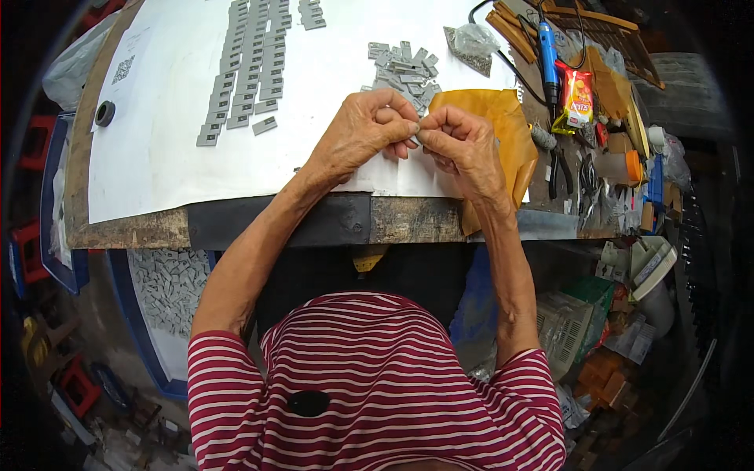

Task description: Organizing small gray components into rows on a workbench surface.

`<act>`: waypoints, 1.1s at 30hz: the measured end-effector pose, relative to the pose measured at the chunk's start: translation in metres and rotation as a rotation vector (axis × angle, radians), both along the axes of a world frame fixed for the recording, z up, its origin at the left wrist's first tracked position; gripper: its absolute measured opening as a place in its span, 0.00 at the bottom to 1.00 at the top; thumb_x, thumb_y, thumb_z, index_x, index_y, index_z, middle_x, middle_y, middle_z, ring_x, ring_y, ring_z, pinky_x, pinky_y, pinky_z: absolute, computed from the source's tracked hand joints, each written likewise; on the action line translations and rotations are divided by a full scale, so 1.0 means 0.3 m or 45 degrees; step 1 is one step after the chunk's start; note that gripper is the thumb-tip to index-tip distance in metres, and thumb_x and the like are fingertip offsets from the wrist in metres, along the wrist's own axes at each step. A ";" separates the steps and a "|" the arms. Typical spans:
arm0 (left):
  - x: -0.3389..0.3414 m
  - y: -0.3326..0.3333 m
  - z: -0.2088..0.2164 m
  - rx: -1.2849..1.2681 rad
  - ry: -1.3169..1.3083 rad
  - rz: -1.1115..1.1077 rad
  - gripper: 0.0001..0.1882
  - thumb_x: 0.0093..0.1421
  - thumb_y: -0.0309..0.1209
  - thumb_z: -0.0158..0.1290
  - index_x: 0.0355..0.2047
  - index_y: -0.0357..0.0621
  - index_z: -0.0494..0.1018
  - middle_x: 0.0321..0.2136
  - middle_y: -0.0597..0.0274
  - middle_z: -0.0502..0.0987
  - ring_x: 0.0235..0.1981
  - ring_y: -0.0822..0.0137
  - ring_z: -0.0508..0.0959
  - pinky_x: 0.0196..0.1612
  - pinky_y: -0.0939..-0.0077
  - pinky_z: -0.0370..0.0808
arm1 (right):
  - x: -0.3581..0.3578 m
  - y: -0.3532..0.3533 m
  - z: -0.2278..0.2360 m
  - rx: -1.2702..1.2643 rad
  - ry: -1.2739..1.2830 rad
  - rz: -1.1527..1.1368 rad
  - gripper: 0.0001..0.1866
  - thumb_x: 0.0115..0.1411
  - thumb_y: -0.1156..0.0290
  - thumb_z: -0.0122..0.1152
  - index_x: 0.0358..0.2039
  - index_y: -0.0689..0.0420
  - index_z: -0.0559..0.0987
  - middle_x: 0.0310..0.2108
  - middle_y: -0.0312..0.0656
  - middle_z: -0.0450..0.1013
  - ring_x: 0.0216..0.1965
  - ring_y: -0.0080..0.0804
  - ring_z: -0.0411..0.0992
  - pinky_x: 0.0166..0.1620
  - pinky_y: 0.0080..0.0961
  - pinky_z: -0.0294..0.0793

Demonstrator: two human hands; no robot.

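Over the white paper (181,173), my left hand (365,129) and my right hand (467,149) meet fingertip to fingertip, both closed in a pinch. A sliver of something small and pale shows between the fingers, mostly hidden by them. Just beyond the hands lies a loose heap of small flat grey parts (404,67). To the left, similar grey rectangular parts with a dark spot (247,67) stand in several overlapping columns, and one single part (265,125) sits a little apart. My right wrist is above a yellow-brown sheet (503,118).
A bag of tiny pieces (470,51), a blue electric screwdriver (547,63), a red snack packet (579,94) and black-handled pliers (559,169) crowd the right side. A black ring (104,114) lies far left. Below the table edge, a blue bin (141,337) holds many grey parts.
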State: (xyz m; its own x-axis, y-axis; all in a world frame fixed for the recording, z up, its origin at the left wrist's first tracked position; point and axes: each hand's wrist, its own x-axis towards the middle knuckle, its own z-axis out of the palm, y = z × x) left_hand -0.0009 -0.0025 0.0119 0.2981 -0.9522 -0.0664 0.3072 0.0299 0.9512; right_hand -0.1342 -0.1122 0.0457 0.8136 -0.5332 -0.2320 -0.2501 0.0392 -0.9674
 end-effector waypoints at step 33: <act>-0.006 -0.003 -0.001 0.045 -0.036 0.040 0.07 0.51 0.25 0.52 0.31 0.37 0.70 0.18 0.65 0.74 0.19 0.77 0.73 0.25 0.87 0.71 | -0.012 0.027 0.006 -0.351 0.041 0.089 0.05 0.56 0.76 0.51 0.30 0.65 0.73 0.18 0.34 0.69 0.17 0.15 0.66 0.19 0.13 0.66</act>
